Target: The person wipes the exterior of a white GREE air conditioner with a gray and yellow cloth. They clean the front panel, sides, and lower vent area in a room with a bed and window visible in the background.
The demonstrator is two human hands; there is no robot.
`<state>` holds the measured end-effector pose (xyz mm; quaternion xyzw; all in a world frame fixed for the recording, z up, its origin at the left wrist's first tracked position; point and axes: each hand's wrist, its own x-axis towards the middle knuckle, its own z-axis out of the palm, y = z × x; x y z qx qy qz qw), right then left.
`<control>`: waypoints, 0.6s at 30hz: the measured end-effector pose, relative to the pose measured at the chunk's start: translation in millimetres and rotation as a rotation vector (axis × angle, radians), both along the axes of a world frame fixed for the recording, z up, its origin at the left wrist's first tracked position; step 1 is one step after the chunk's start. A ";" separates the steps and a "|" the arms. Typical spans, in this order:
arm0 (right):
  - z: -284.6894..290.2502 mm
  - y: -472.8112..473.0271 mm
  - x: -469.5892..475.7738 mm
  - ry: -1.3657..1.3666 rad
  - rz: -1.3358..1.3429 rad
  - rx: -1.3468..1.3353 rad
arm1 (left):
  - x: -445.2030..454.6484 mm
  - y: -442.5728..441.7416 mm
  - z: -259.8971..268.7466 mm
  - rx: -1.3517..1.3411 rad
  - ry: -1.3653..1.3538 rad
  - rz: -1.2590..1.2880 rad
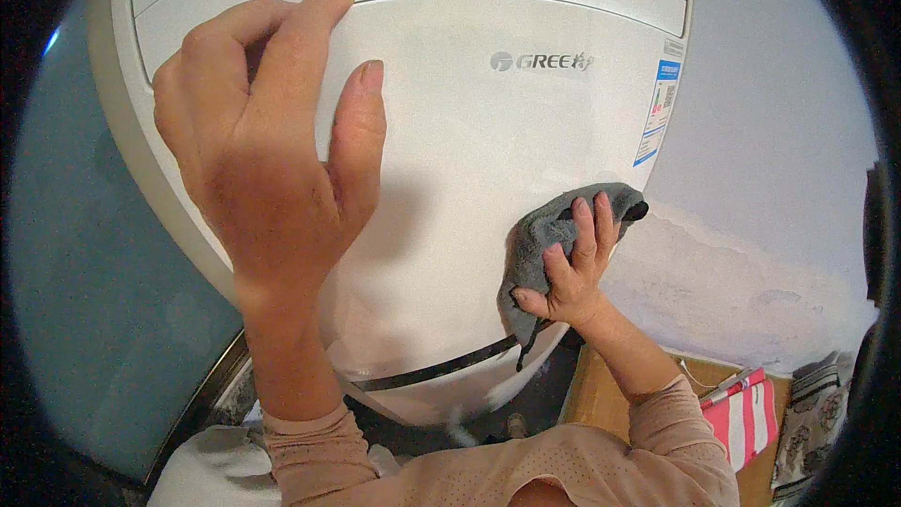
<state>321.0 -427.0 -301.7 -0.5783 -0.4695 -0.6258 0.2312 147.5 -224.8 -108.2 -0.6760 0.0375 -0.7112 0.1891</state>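
In front of me stands a white Gree floor-standing air conditioner (pixel 450 134), its front panel facing me. My right hand (pixel 581 274) presses a crumpled grey cloth (pixel 531 239) with dark edging against the lower right of the panel. One corner of that cloth hangs down over a dark strip (pixel 436 372) near the unit's bottom. On the left, my left hand (pixel 264 134) is raised before the panel with bent fingers and nothing in it. Its index fingertip lies at the panel's upper seam; I cannot tell whether it touches. The thumb stands apart from the fingers.
A blue and white label (pixel 656 113) with writing is on the unit's right edge. Beyond is a pale wall (pixel 767 127) with a rough lower patch. A pink and white striped item (pixel 742 422) lies at lower right, beside a patterned cloth (pixel 809 415). A grey-blue panel (pixel 98 239) is at left.
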 end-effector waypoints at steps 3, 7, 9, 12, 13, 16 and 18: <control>-4.9 0.5 1.3 0.010 -0.004 -0.002 | 2.2 0.8 -0.6 -0.002 0.000 -0.016; -14.7 -1.6 1.9 0.028 -0.026 -0.015 | 3.8 -0.8 -0.3 -0.004 0.007 0.002; -20.5 -1.5 4.7 0.027 -0.015 -0.010 | 6.4 1.3 -0.2 0.005 -0.002 0.010; -28.8 -1.8 7.3 0.035 0.002 -0.012 | 9.1 0.3 0.0 -0.004 -0.008 0.010; -31.1 -3.1 6.6 0.047 -0.005 -0.024 | 9.6 -0.1 0.0 -0.010 -0.009 0.009; -38.0 -7.8 9.1 0.070 -0.019 -0.053 | 12.3 -1.6 2.1 -0.017 -0.004 0.041; -45.3 -9.9 13.8 0.073 -0.019 -0.059 | 14.8 -3.2 4.3 -0.018 -0.001 0.044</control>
